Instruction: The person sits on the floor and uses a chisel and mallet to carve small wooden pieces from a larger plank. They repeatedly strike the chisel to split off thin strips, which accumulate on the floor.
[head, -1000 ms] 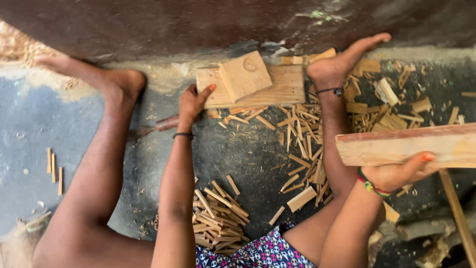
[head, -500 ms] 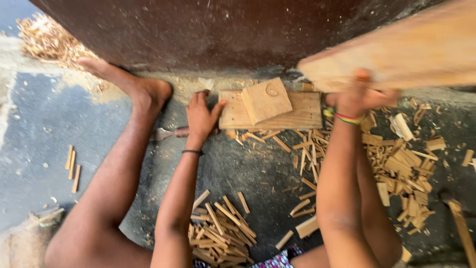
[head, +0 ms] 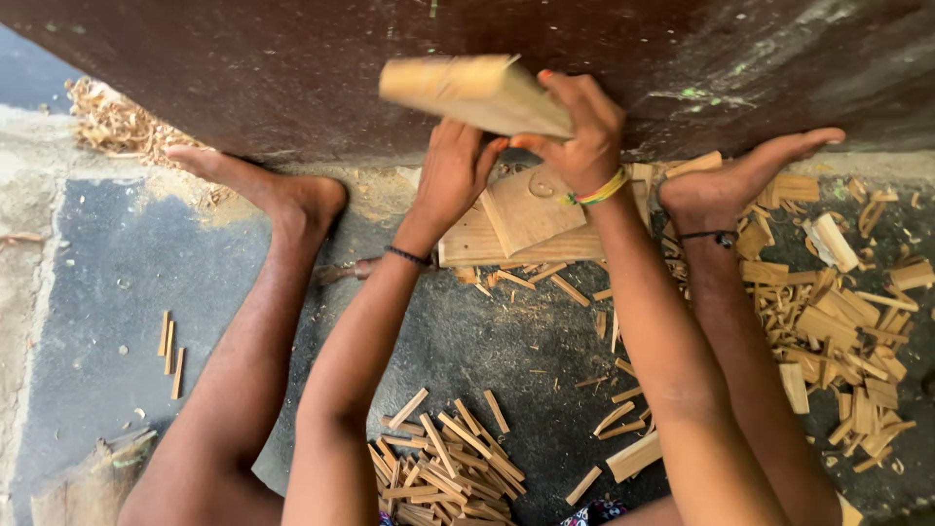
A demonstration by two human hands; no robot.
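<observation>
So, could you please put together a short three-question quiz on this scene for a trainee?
1. True or false: the right hand grips a pale wooden plank lifted off the ground.
2. The left hand is above: A) the wooden block; B) the stick pile; C) the shavings.
3. On which side of the frame is the larger spread of offcuts?

Key: 1 true; 2 A; 3 the right side.

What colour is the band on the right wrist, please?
The band on the right wrist is striped yellow, green and red, seen in the head view.
</observation>
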